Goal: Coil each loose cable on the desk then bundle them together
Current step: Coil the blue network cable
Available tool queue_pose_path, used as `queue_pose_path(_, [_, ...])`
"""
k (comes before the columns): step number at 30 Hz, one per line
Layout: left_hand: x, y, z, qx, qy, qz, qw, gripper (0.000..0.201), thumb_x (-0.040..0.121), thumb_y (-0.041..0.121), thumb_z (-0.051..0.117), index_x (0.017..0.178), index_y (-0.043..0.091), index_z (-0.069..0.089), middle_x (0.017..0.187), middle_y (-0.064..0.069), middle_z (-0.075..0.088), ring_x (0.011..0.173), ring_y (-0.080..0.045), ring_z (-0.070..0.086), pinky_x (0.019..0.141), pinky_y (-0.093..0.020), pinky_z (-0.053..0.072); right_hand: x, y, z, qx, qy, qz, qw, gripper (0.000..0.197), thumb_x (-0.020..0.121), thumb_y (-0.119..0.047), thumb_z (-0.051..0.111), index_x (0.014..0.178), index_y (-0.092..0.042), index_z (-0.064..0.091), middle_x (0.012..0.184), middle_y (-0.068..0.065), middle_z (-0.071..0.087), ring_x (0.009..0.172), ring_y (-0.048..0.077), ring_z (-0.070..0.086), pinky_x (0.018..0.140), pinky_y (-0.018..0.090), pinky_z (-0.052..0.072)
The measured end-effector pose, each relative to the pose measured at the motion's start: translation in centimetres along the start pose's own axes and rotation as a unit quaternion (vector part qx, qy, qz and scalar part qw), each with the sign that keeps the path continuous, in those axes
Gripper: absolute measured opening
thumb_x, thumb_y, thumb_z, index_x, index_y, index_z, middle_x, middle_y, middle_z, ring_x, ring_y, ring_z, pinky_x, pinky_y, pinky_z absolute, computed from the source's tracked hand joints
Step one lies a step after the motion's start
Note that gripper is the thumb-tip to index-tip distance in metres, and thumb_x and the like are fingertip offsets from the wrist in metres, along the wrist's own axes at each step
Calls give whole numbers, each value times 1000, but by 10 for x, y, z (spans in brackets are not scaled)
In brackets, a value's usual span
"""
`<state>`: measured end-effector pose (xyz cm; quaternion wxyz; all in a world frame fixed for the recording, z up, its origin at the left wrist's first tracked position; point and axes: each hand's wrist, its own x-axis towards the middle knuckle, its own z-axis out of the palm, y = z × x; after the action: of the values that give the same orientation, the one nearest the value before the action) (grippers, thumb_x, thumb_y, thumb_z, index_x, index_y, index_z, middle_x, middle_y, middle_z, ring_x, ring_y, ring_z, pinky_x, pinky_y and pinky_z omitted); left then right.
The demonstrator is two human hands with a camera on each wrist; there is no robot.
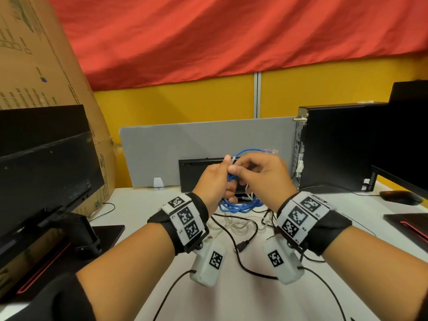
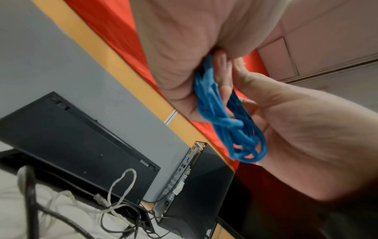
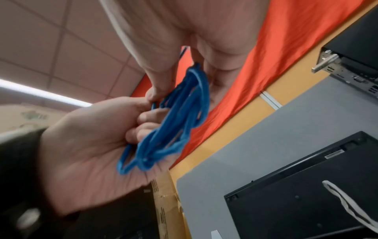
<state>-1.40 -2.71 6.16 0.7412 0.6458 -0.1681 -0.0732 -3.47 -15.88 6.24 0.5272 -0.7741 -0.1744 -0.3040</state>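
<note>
Head view: blue cable [image 1: 239, 206] coiled, held above the bench [image 1: 231, 297], loops hanging toward near side.
Left hand [image 1: 214, 181]: fingers curled round the coil.
Right hand [image 1: 264, 174]: pinching the cable's loose end, just right of the coil.
White cable [image 1: 240, 224]: loose below.

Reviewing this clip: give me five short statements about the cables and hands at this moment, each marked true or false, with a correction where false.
1. Both hands hold the blue cable. True: left hand and right hand grip it above the desk.
2. The blue cable lies flat on the desk. False: it is lifted, its loops hanging from the hands.
3. A white cable lies loose on the desk. True.
4. The black cable is already coiled into the bundle. False: it trails loose across the desk.
5. A keyboard leans against the grey divider behind the hands. True.
</note>
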Motion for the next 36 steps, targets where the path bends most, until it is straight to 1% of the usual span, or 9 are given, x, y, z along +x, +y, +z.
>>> queue_pose_path(2, [-2, -2, -1, -40, -16, -26, 999, 45, 102, 45, 37, 79, 15, 62, 51, 2, 30, 41, -10, 23, 43, -24, 32, 4, 2, -2, -18, 6, 42, 999, 14, 79, -29, 79, 70, -22, 71, 61, 4, 67, 46, 16, 61, 42, 24, 49])
queue_pose_path(5, [-4, -5, -3, -72, -38, -37, 996, 35, 102, 36, 42, 97, 7, 61, 55, 3, 31, 44, -9, 26, 46, -25, 36, 6, 5, -3, -57, 20, 51, 997, 13, 81, -27, 78, 77, -19, 68, 66, 8, 67, 45, 16, 61, 40, 22, 47])
queue_pose_path(7, [-4, -6, -3, -67, -39, -18, 997, 32, 103, 32, 43, 99, 5, 60, 55, 5, 32, 46, -7, 27, 48, -25, 39, 5, 6, -5, -101, 20, 4, 995, 15, 84, -23, 74, 99, -20, 69, 78, 4, 67, 54, 15, 63, 50, 25, 52])
queue_pose_path(9, [-5, -7, -2, -38, -33, -1, 999, 29, 103, 31, 42, 91, 8, 57, 54, 6, 33, 45, -7, 28, 49, -25, 41, 3, 9, -8, -164, -17, -41, 985, 37, 89, -21, 68, 126, -19, 63, 93, -2, 64, 68, 13, 60, 68, 28, 54])
queue_pose_path(13, [-2, -6, -5, 2, -2, 8, 1000, 26, 104, 27, 40, 88, 10, 50, 54, 5, 34, 45, -8, 29, 50, -27, 40, 2, 16, -14, -223, -115, -35, 967, 55, 89, -18, 63, 142, -17, 49, 108, -5, 50, 86, 1, 49, 76, 3, 37])
queue_pose_path(16, [-1, -3, -6, 34, 12, 12, 999, 27, 103, 23, 41, 82, 12, 52, 53, 5, 34, 44, -9, 30, 48, -27, 39, -1, 19, -13, -277, -123, -37, 952, 49, 90, -9, 57, 139, -15, 51, 107, -3, 44, 91, 9, 46, 75, 7, 34])
queue_pose_path(22, [3, 6, -4, 51, 36, 8, 998, 26, 98, 18, 43, 77, 8, 56, 48, 3, 35, 41, -10, 31, 45, -26, 37, -2, 13, -2, -311, -71, -37, 947, 31, 89, -6, 55, 118, -14, 64, 107, 1, 50, 88, 18, 54, 80, 32, 50])
queue_pose_path(30, [9, 6, -11, 43, 46, 18, 998, 27, 93, 17, 50, 67, 12, 56, 50, 1, 33, 40, -11, 28, 40, -25, 36, 4, 10, -5, -286, -58, -69, 954, 5, 85, -9, 66, 87, -13, 66, 90, -2, 55, 77, 18, 55, 72, 39, 53])
queue_pose_path(36, [10, 3, -13, 2, 37, -12, 999, 46, 90, 16, 50, 46, 21, 56, 47, 1, 30, 38, -12, 24, 38, -22, 29, -2, 14, -8, -285, -72, -102, 950, 14, 79, -18, 74, 88, -17, 63, 85, -7, 54, 76, 14, 52, 71, 35, 50])
